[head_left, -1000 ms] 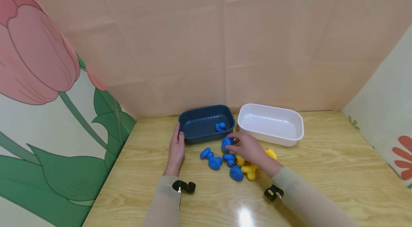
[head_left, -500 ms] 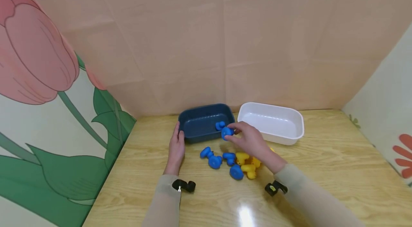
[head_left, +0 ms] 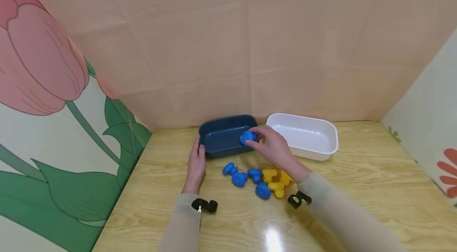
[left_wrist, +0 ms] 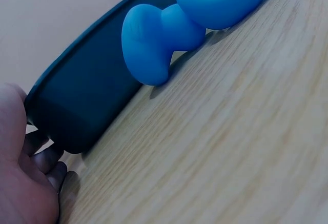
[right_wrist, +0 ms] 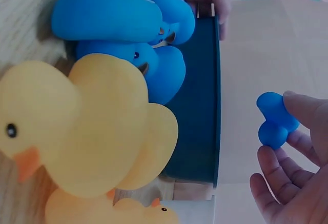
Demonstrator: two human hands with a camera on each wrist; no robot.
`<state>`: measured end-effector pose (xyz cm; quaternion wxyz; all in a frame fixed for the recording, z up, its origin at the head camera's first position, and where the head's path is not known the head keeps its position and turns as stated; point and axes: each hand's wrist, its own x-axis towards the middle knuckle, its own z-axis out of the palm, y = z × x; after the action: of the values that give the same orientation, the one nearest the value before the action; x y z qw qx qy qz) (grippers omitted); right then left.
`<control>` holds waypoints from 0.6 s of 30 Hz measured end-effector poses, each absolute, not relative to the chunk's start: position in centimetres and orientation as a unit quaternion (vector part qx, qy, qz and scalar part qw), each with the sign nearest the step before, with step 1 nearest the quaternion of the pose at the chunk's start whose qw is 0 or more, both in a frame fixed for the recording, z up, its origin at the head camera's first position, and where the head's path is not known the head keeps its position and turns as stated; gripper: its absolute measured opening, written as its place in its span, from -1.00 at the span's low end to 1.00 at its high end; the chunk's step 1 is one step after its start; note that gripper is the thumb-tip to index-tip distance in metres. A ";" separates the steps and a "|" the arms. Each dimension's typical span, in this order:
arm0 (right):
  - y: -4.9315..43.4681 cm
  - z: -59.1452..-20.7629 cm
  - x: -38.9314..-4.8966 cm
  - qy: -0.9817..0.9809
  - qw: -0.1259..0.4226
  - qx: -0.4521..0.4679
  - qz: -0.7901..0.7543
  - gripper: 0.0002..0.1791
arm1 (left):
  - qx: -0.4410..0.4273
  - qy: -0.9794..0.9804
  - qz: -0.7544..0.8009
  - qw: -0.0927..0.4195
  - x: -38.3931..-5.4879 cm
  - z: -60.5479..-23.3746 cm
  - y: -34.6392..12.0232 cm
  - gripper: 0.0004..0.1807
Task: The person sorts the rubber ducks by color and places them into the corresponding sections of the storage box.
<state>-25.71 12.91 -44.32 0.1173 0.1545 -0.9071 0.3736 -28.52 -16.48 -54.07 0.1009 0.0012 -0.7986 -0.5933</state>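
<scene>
My right hand pinches a blue rubber duck between thumb and fingertips, over the right end of the dark blue tray. In the head view the held duck covers the part of the tray where another blue duck lay. My left hand rests against the tray's left end, its fingers along the outer wall. Several blue ducks and yellow ducks lie on the table in front of the trays, some tipped over. The left wrist view shows a blue duck close to the tray's wall.
Beside the dark tray, on its right, stands a white tray with no ducks visible inside. Both stand near the back edge of the wooden table. A beige cloth hangs behind, and flower-patterned panels flank the sides.
My right hand has lifted the blue duck from the table front and carried it up and left over the dark tray's right end. The left hand stays at the tray's left end.
</scene>
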 end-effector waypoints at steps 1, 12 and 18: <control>12.8 -44.4 -25.9 -0.908 0.119 0.152 0.373 -0.53 | 0.001 -0.799 -0.593 0.102 -28.6 -54.1 -16.5 -0.38; 12.0 -44.7 -28.1 -0.917 0.114 0.136 0.357 -0.48 | 0.002 -0.799 -0.592 0.100 -28.5 -54.4 -16.6 -0.38; 11.2 -44.9 -28.9 -0.921 0.094 0.134 0.354 -0.49 | 0.000 -0.800 -0.591 0.101 -28.6 -54.3 -16.6 -0.38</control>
<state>-28.89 11.22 -44.91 0.0936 0.1343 -0.9207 0.3542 -28.61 -16.63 -54.31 0.1012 0.0003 -0.8000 -0.5914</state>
